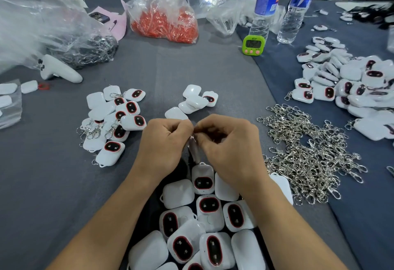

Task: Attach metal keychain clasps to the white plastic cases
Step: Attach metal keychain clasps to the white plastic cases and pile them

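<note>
My left hand (165, 142) and my right hand (230, 144) meet at the middle of the table, fingers pinched together on a metal keychain clasp (193, 142). A white plastic case (202, 179) hangs just below the clasp; whether it is joined to it is hidden by my fingers. Several more white cases (198, 227) with red-rimmed dark windows lie heaped below my wrists. A loose pile of silver clasps (307, 152) spreads to the right. Cases with clasps attached (115, 120) lie to the left.
A small group of white cases (196, 99) sits beyond my hands. A big heap of cases (351, 82) fills the right. At the back are a bag of orange parts (164, 20), a green timer (253, 45), two water bottles (266, 3), clear plastic bags (32, 24) and a white handheld device (59, 70).
</note>
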Demonstrator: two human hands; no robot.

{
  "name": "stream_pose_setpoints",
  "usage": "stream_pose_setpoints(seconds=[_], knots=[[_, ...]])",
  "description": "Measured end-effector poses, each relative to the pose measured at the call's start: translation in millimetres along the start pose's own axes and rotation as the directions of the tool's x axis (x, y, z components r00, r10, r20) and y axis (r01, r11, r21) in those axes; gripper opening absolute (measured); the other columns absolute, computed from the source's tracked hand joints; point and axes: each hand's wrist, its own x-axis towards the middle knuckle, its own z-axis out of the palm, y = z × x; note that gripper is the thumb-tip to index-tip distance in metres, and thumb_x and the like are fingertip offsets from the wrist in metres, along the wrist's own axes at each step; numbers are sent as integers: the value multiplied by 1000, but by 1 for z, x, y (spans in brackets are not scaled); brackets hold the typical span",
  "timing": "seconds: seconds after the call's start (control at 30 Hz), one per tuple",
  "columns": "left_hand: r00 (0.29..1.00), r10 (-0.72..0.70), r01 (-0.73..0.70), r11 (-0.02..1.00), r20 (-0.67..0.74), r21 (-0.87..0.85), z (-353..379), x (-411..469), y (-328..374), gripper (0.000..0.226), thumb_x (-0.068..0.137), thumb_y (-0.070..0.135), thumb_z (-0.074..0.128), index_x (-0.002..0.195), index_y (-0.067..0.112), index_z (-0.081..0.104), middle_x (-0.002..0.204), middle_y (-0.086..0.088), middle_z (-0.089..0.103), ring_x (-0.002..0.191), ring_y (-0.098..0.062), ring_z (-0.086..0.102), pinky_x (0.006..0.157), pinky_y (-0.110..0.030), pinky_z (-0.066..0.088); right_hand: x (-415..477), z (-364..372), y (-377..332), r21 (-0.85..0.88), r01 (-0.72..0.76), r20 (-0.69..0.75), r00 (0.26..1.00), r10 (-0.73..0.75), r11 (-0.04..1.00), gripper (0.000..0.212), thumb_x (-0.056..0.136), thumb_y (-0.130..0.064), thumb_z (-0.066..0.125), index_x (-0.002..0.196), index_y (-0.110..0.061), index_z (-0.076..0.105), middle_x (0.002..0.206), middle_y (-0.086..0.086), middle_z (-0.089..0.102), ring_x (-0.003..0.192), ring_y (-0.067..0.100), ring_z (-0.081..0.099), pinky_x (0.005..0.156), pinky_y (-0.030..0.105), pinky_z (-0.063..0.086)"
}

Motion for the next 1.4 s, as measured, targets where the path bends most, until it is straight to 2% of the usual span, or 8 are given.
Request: stream_pose_setpoints(seconds=[0.23, 0.5, 0.6, 0.67, 0.83, 1.07, 1.3, 1.4], knots=[[996, 66, -61, 993, -53, 97, 5, -2, 1, 44, 84, 22, 55, 47, 14, 33, 43, 10, 29, 44, -6, 26, 44, -20, 26, -2, 6, 2, -121, -55, -95, 995, 44, 991, 11, 75, -16, 74, 70, -19, 65, 62, -12, 62, 56, 12, 54, 55, 23, 43], [991, 110, -95, 979, -71, 182, 6, -6, -1, 41, 92, 34, 55, 54, 19, 53, 49, 7, 51, 49, -5, 45, 49, -19, 36, 3, 8, 4, 335, -350, -30, 924, 381, 875, 19, 81, -4, 76, 66, -15, 71, 64, 9, 70, 56, 12, 56, 55, 33, 48], [990, 114, -100, 983, -83, 156, 4, -7, 7, 15, 88, 39, 62, 89, 37, 77, 86, 22, 73, 90, 2, 65, 77, -11, 46, 6, 6, 5, 327, -335, -44, 929, 368, 884, 20, 82, -7, 77, 67, -18, 72, 63, 4, 70, 58, 13, 59, 58, 37, 50], [993, 119, -117, 991, -19, 68, 1, -5, 9, 18, 85, 33, 69, 100, 38, 77, 99, 24, 74, 103, 1, 67, 89, -16, 50, 6, 5, 6, 372, -319, -66, 928, 368, 872, 19, 85, -7, 76, 69, -17, 72, 62, 1, 69, 55, 11, 57, 54, 30, 49], [987, 161, -160, 987, -13, 9, -5, -1, 8, 23, 86, 20, 79, 99, 39, 77, 92, 23, 76, 89, 1, 72, 77, -12, 53, 7, 3, 7, 537, -318, 37, 934, 355, 781, 21, 91, 2, 66, 83, -15, 77, 71, 6, 73, 57, 14, 59, 56, 21, 49], [868, 13, 70, 987, -497, 148, -74, 19, -7, 17, 77, 30, 69, 85, 42, 78, 79, 25, 72, 70, 1, 63, 71, -25, 54, 1, 4, 12, 124, -323, 40, 946, 320, 938, 17, 89, -18, 73, 99, -31, 79, 89, -20, 77, 87, 3, 72, 82, 22, 55], [766, 78, 229, 894, -638, 385, -93, 15, -11, 36, 83, 15, 59, 114, 24, 76, 109, -4, 73, 104, -31, 61, 94, -39, 46, -1, 4, 5, 1, -301, 37, 953, 300, 954, 18, 87, -17, 74, 90, -34, 79, 80, -21, 74, 78, 7, 68, 74, 15, 53], [797, 256, 129, 813, -547, 568, -89, 8, 2, 41, 79, 11, 61, 118, 20, 73, 118, 2, 71, 110, -26, 60, 99, -32, 38, 0, -4, -2, -28, -308, 23, 951, 309, 951, 17, 87, -20, 74, 93, -35, 79, 83, -20, 75, 78, 11, 67, 78, 24, 55]])
